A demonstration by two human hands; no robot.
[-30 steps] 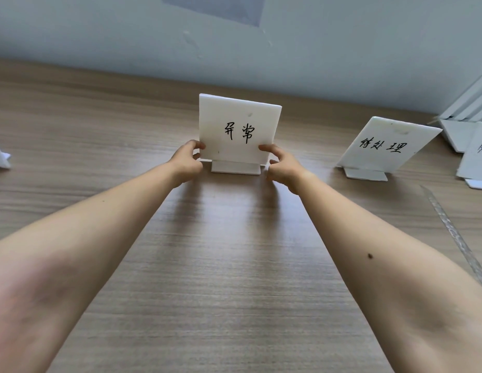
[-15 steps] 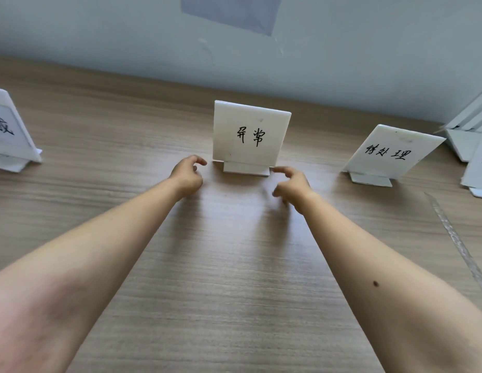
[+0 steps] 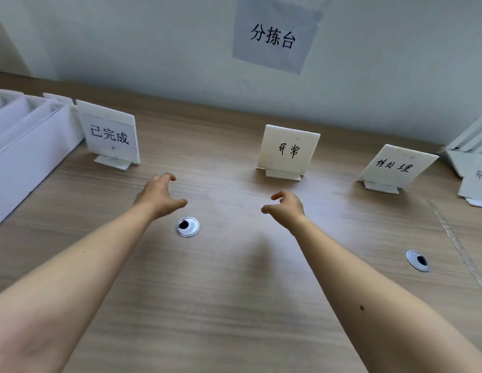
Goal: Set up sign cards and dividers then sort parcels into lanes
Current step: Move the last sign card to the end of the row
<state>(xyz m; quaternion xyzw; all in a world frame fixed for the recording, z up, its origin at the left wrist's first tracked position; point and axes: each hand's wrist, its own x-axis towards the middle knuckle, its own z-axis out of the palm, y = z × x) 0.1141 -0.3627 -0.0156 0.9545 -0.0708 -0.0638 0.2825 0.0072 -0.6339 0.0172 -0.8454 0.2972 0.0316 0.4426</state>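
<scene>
- Left grip (image 3: 160, 196) and right grip (image 3: 285, 208) hovered over the surface (image 3: 234, 292), fingers loosely curled, holding nothing.
- Middle card (image 3: 288, 150) stood upright beyond them, near the wall.
- Left card (image 3: 110, 134) and right card (image 3: 394, 165) stood well apart, likely heading separate lanes.

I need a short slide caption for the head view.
Empty left hand and right hand hover before standing sign cards.
</scene>
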